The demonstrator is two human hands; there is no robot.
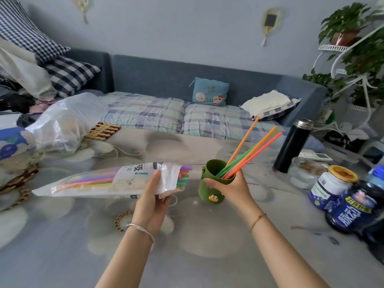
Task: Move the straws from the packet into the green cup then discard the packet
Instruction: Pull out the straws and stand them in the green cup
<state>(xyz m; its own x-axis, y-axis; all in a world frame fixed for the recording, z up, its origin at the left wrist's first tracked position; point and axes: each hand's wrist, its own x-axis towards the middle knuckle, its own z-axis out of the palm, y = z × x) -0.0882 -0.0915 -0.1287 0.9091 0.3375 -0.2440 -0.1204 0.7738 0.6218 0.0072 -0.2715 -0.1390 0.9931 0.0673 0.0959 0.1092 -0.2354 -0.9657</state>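
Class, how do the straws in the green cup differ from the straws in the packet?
The cup straws stand tilted and fanned in the cup; the packet straws lie flat, bundled in the packet. The cup straws are few, orange and green; the packet straws are many, with pink and purple too. Both are long and thin.

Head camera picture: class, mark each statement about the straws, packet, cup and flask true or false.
1. The green cup already holds several straws. True.
2. The packet is empty. False: coloured straws lie inside it.
3. The left hand holds the packet. True.
4. The black flask lies on its side. False: it stands upright, to the right of the cup.
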